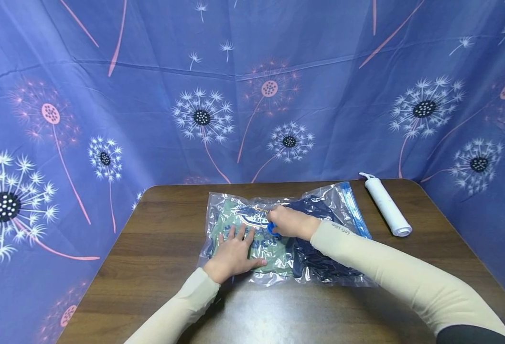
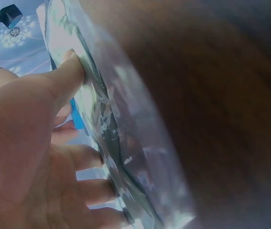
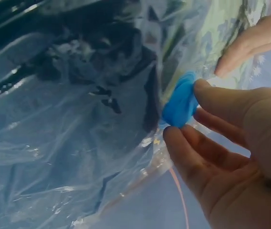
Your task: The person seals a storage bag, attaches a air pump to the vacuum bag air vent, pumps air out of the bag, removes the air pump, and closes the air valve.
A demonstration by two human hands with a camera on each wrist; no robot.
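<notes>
The clear plastic bag (image 1: 321, 198) under my hands shows pale green cloth (image 1: 273, 255) on its left and dark navy cloth (image 1: 316, 263) on its right. Its valve cap (image 3: 181, 102) is bright blue. A white pump (image 1: 386, 206) lies far right on the dark brown table (image 1: 157, 229). Behind hangs a blue dandelion-print cloth (image 1: 149, 71).

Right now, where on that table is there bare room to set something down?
Bare wood lies left of the plastic bag, along the table edge, and in front between the two sleeves. A narrow strip separates the bag from the white pump. The middle is crowded: both hands rest on the bag.
</notes>
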